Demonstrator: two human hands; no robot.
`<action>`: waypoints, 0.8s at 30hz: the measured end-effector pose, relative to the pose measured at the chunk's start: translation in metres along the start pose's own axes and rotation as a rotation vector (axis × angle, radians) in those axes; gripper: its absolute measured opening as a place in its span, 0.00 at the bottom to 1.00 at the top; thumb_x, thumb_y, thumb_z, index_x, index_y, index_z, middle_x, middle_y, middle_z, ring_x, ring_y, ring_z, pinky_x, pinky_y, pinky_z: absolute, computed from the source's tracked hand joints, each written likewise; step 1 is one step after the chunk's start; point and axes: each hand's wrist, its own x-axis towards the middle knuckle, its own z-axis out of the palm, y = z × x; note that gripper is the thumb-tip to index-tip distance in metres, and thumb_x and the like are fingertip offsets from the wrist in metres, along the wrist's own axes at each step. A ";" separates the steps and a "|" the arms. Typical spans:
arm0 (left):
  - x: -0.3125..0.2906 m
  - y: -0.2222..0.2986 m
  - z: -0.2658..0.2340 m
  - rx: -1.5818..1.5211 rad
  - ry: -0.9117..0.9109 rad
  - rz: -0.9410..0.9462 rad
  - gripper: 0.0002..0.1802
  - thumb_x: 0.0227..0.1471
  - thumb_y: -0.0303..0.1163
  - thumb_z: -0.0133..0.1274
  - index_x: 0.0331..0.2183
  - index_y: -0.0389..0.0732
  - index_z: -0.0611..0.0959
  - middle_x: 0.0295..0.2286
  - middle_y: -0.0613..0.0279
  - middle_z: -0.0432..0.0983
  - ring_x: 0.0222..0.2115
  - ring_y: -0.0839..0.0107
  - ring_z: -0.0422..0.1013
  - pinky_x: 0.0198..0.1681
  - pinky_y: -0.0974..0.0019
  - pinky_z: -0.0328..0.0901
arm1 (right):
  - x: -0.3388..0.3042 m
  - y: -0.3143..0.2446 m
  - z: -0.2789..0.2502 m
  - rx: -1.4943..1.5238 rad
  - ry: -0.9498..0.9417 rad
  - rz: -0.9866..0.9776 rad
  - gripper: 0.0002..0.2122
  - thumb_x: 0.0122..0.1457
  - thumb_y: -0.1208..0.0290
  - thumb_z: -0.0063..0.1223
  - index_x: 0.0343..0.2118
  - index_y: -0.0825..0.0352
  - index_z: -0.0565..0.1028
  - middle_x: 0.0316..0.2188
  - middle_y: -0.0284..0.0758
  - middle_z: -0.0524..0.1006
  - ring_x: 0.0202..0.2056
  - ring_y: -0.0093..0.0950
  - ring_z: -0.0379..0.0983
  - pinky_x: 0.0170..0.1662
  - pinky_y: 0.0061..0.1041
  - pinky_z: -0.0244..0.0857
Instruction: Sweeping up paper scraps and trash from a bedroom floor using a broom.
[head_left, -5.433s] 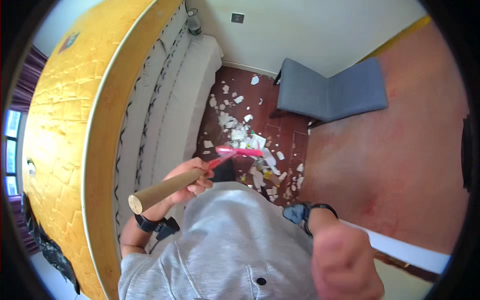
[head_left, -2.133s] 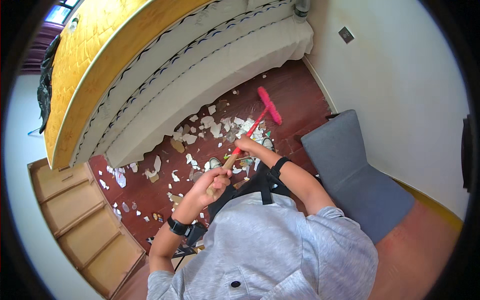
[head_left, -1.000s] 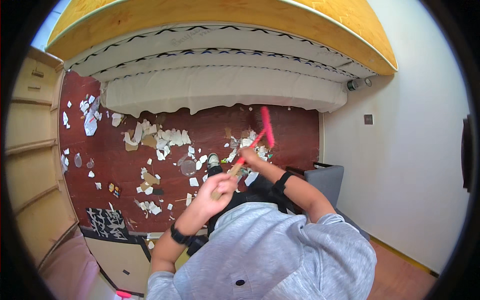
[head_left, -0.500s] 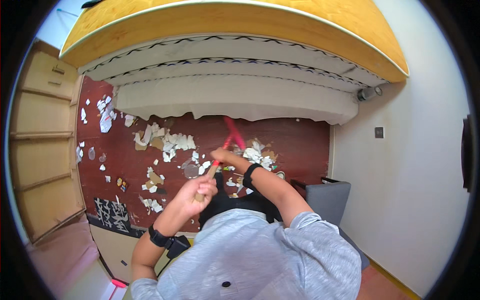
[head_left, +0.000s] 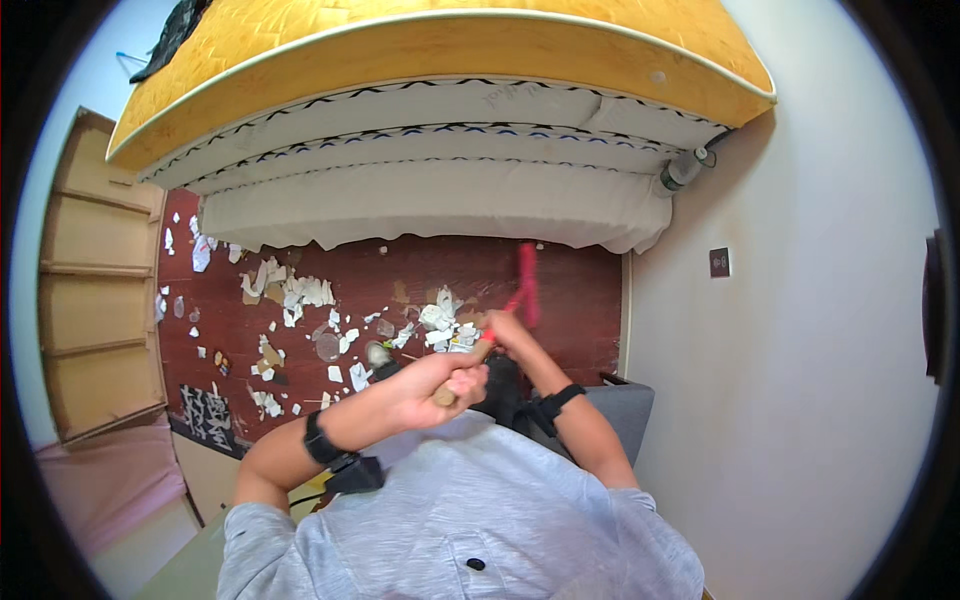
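A broom with a wooden handle and a red head (head_left: 528,285), its head blurred by motion, reaches across the dark red floor near the bed's hanging cloth. My left hand (head_left: 440,392) is wrapped round the handle's near end, in front of my body. Further down the handle my right hand (head_left: 508,330) grips it close to the red part. A pile of white paper scraps (head_left: 440,315) lies just left of the broom head and right hand. Left of that, a larger heap of torn paper and brown card (head_left: 300,290) spreads over the floor.
Along the far side stands a bed with a yellow mattress (head_left: 420,50) and a white hanging cloth (head_left: 430,205). A plastic bottle (head_left: 683,172) is wedged by the wall. A grey chair (head_left: 622,420) stands at my right, a wooden shelf unit (head_left: 100,310) at far left.
The broom head has moved right, from the left side of the near scrap pile to its right. Both hands went right with it, and my view has shifted right.
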 end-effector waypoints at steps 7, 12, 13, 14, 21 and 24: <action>0.172 0.033 0.020 -0.063 0.047 -0.016 0.13 0.57 0.33 0.36 0.33 0.30 0.64 0.19 0.67 0.59 0.14 0.82 0.56 0.13 0.80 0.55 | 0.071 0.100 -0.185 -0.098 0.563 0.104 0.12 0.42 0.64 0.48 0.23 0.67 0.75 0.18 0.36 0.71 0.17 0.29 0.66 0.22 0.29 0.60; 0.155 0.055 -0.006 -0.183 0.020 0.084 0.12 0.57 0.31 0.37 0.34 0.29 0.64 0.19 0.66 0.59 0.14 0.81 0.56 0.13 0.81 0.55 | 0.100 0.085 -0.149 -0.388 0.468 0.331 0.15 0.40 0.61 0.50 0.26 0.67 0.78 0.29 0.44 0.76 0.32 0.37 0.73 0.36 0.33 0.64; 0.135 0.055 -0.007 -0.256 -0.008 0.122 0.13 0.57 0.32 0.37 0.34 0.29 0.63 0.18 0.67 0.58 0.14 0.81 0.57 0.13 0.80 0.56 | 0.107 0.080 -0.132 -0.410 0.403 0.383 0.15 0.40 0.61 0.49 0.27 0.67 0.78 0.31 0.45 0.76 0.36 0.39 0.72 0.39 0.33 0.64; 0.119 0.054 -0.011 -0.332 -0.041 0.164 0.13 0.56 0.33 0.37 0.33 0.29 0.62 0.17 0.67 0.58 0.13 0.80 0.57 0.13 0.80 0.56 | 0.114 0.075 -0.114 -0.438 0.335 0.433 0.16 0.40 0.61 0.49 0.28 0.67 0.78 0.33 0.47 0.75 0.40 0.40 0.71 0.42 0.34 0.63; 0.000 0.005 -0.089 -0.421 -0.148 0.439 0.15 0.57 0.32 0.37 0.37 0.27 0.62 0.21 0.64 0.60 0.15 0.80 0.58 0.14 0.80 0.58 | 0.127 0.083 0.060 -0.829 -0.154 0.115 0.22 0.46 0.57 0.41 0.36 0.70 0.75 0.36 0.49 0.74 0.42 0.39 0.70 0.44 0.34 0.63; -0.047 -0.030 -0.142 -0.448 -0.236 0.534 0.14 0.57 0.32 0.38 0.39 0.30 0.63 0.22 0.64 0.61 0.16 0.80 0.58 0.15 0.79 0.57 | 0.091 0.064 0.147 -0.611 -0.498 -0.022 0.10 0.48 0.65 0.47 0.23 0.66 0.75 0.15 0.38 0.72 0.17 0.29 0.69 0.19 0.31 0.60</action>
